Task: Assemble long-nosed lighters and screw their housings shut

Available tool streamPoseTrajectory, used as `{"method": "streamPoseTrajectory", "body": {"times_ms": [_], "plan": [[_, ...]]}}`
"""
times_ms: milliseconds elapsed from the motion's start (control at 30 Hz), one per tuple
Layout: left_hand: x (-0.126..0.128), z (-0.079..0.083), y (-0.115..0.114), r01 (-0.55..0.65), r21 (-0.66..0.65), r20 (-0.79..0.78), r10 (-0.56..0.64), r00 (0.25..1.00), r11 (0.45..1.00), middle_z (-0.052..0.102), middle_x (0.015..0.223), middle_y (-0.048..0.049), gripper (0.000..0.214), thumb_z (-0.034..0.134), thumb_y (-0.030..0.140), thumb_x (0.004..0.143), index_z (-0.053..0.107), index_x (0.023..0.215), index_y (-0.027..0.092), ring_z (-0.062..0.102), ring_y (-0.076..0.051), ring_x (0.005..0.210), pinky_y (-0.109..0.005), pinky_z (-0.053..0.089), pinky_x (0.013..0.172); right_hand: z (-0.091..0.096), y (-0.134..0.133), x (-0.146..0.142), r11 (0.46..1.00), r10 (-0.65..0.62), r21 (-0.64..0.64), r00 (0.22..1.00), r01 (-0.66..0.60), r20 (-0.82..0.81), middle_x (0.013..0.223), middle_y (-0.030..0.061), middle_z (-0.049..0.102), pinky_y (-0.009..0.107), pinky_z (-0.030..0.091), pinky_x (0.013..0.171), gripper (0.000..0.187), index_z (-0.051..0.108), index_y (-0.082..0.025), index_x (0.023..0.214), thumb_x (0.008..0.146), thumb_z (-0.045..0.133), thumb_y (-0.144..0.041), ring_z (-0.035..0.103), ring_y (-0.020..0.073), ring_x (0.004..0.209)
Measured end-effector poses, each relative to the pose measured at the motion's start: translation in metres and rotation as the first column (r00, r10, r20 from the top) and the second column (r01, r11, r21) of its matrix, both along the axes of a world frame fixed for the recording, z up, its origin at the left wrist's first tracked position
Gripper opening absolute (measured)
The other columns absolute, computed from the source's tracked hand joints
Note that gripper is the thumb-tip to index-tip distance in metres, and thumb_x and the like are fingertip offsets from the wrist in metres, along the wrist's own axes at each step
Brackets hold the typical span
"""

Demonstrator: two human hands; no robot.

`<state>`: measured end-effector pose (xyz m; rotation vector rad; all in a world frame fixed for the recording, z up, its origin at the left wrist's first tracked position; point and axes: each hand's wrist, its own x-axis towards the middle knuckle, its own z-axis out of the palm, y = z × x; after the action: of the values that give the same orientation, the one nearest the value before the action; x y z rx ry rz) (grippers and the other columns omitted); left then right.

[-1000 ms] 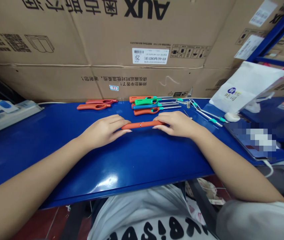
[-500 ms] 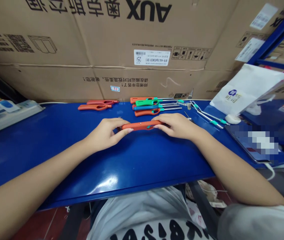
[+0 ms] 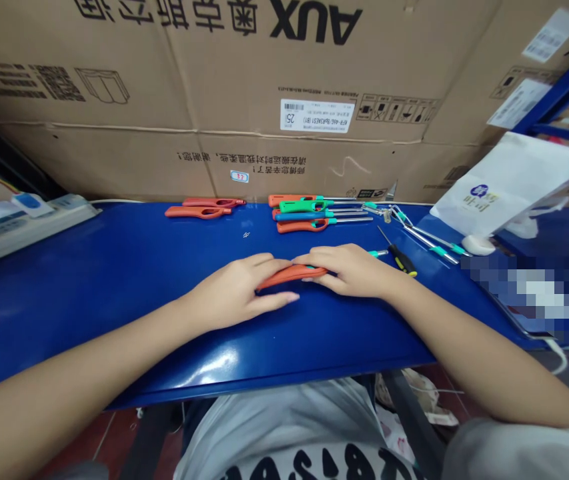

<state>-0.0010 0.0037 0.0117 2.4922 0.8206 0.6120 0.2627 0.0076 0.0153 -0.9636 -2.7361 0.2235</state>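
An orange lighter body [image 3: 291,274] lies across the blue table [image 3: 114,280] between both my hands. My left hand [image 3: 241,293] grips its left end, fingers curled over and thumb beneath. My right hand [image 3: 351,270] covers its right end with closed fingers. A teal-tipped metal piece [image 3: 378,253] pokes out just beyond my right hand. A small screwdriver [image 3: 398,255] with a black and yellow handle lies right of that hand.
Two orange lighter shells [image 3: 204,207] lie at the back left. Several coloured long lighters [image 3: 309,213] and metal tubes [image 3: 427,238] lie at the back middle. Cardboard boxes [image 3: 264,87] wall the far edge. A white bag [image 3: 509,183] and a tablet [image 3: 529,293] sit right, a tool [image 3: 19,220] left.
Both hands have drawn closer together over the orange body, which now shows less of its length. The view shifted left, and the screwdriver beside my right hand has come into sight.
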Motion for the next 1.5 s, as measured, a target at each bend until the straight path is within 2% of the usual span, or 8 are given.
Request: {"method": "streamPoseTrajectory", "body": {"times_ms": [100, 333, 533, 800, 900, 1100, 1333, 1500], "plan": [[-0.004, -0.004, -0.001, 0.074, 0.194, -0.135, -0.048, 0.990, 0.978, 0.069, 0.102, -0.0069, 0.039, 0.049, 0.042, 0.103, 0.063, 0.131, 0.019, 0.067, -0.020, 0.089, -0.029, 0.050, 0.078, 0.001, -0.006, -0.007, 0.999, 0.024, -0.022, 1.000, -0.024, 0.010, 0.113, 0.0065, 0.072, 0.029, 0.044, 0.072, 0.033, 0.061, -0.022, 0.130, 0.101, 0.050, -0.034, 0.068, 0.0201, 0.097], [-0.004, -0.012, 0.001, 0.163, 0.275, -0.217, -0.104, 0.971, 0.948, 0.067, 0.089, -0.0050, 0.032, 0.046, 0.036, 0.105, 0.067, 0.116, 0.015, 0.064, -0.017, 0.075, -0.026, 0.046, 0.068, -0.002, -0.012, -0.016, 0.997, 0.077, -0.016, 0.994, -0.076, 0.074, 0.099, 0.0064, 0.071, 0.028, 0.040, 0.067, 0.033, 0.065, -0.017, 0.114, 0.102, 0.047, -0.041, 0.065, 0.0192, 0.083], [-0.001, -0.012, -0.001, 0.182, 0.264, -0.194, -0.133, 0.972, 0.947, 0.065, 0.084, -0.0039, 0.030, 0.045, 0.035, 0.105, 0.068, 0.104, 0.015, 0.061, -0.015, 0.070, -0.025, 0.044, 0.066, -0.007, -0.014, -0.018, 0.995, 0.095, 0.003, 0.991, -0.096, 0.099, 0.092, 0.0067, 0.069, 0.028, 0.040, 0.068, 0.029, 0.066, -0.015, 0.102, 0.103, 0.043, -0.034, 0.061, 0.0184, 0.075], [-0.008, -0.009, 0.013, 0.214, 0.252, -0.225, -0.158, 0.961, 0.944, 0.069, 0.093, -0.0064, 0.032, 0.044, 0.037, 0.105, 0.067, 0.113, 0.015, 0.066, -0.018, 0.081, -0.026, 0.049, 0.073, -0.001, -0.007, -0.013, 0.997, 0.045, -0.065, 0.997, -0.040, 0.067, 0.100, 0.0053, 0.072, 0.028, 0.039, 0.069, 0.027, 0.067, -0.019, 0.111, 0.101, 0.050, -0.037, 0.066, 0.0189, 0.085], [-0.017, -0.006, 0.025, 0.227, 0.281, -0.205, -0.172, 0.963, 0.932, 0.071, 0.098, -0.0078, 0.033, 0.046, 0.037, 0.105, 0.066, 0.120, 0.017, 0.068, -0.019, 0.087, -0.027, 0.050, 0.078, 0.004, -0.001, -0.002, 0.999, -0.015, -0.051, 0.995, 0.020, 0.102, 0.089, 0.0044, 0.072, 0.027, 0.035, 0.065, 0.019, 0.069, -0.018, 0.098, 0.097, 0.055, -0.032, 0.062, 0.0174, 0.075], [-0.025, -0.003, 0.036, 0.201, 0.294, -0.139, -0.166, 0.976, 0.934, 0.071, 0.095, -0.0080, 0.033, 0.050, 0.039, 0.103, 0.068, 0.118, 0.016, 0.068, -0.018, 0.086, -0.026, 0.052, 0.079, 0.004, 0.003, 0.007, 0.993, -0.104, 0.067, 0.981, 0.094, 0.166, 0.074, 0.0046, 0.067, 0.029, 0.028, 0.061, 0.033, 0.061, -0.018, 0.079, 0.102, 0.046, -0.036, 0.054, 0.0161, 0.063], [-0.022, -0.005, 0.031, 0.173, 0.257, -0.184, -0.127, 0.975, 0.951, 0.070, 0.101, -0.0079, 0.034, 0.046, 0.038, 0.104, 0.064, 0.123, 0.017, 0.068, -0.019, 0.088, -0.028, 0.052, 0.080, 0.004, 0.004, 0.006, 0.989, -0.119, 0.117, 0.970, 0.096, 0.211, 0.075, 0.0045, 0.068, 0.029, 0.026, 0.061, 0.033, 0.060, -0.018, 0.079, 0.102, 0.046, -0.038, 0.055, 0.0166, 0.063], [-0.018, -0.006, 0.028, 0.144, 0.293, -0.264, -0.064, 0.962, 0.945, 0.068, 0.109, -0.0099, 0.035, 0.041, 0.031, 0.105, 0.057, 0.132, 0.016, 0.068, -0.020, 0.096, -0.030, 0.053, 0.083, 0.005, 0.002, 0.004, 0.989, -0.134, 0.093, 0.969, 0.116, 0.210, 0.082, 0.0059, 0.072, 0.029, 0.028, 0.061, 0.030, 0.064, -0.018, 0.085, 0.101, 0.047, -0.037, 0.061, 0.0182, 0.067]]}}
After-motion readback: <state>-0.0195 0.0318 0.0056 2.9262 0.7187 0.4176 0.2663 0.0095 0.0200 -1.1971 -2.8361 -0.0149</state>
